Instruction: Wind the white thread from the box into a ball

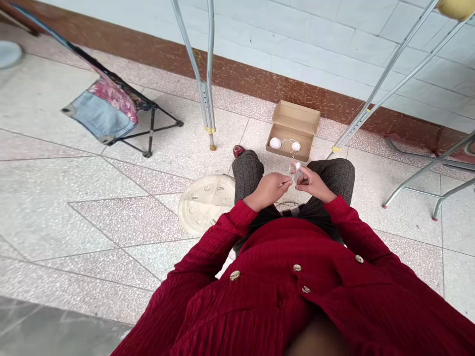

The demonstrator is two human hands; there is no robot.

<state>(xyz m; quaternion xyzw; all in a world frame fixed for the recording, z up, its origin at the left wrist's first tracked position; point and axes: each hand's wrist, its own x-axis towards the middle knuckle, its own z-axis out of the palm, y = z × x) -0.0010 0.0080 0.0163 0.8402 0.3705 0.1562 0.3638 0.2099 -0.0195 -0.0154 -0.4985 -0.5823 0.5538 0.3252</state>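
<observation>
I sit with my knees in dark trousers in front of me. My left hand (267, 190) and my right hand (311, 182) meet above my lap, both pinching a small white piece on a thin thread (296, 170). The thread runs up toward an open cardboard box (295, 118) on the floor just beyond my knees. Two white balls (275, 143) lie in the box, joined by a loop of thread. What exactly sits between my fingertips is too small to tell.
A round pale plastic lid (204, 202) with raised studs lies on the floor left of my knee. Two metal crutches (206, 89) lean on the tiled wall. A folding camp chair (111, 106) stands at the left, metal chair legs (426, 183) at the right.
</observation>
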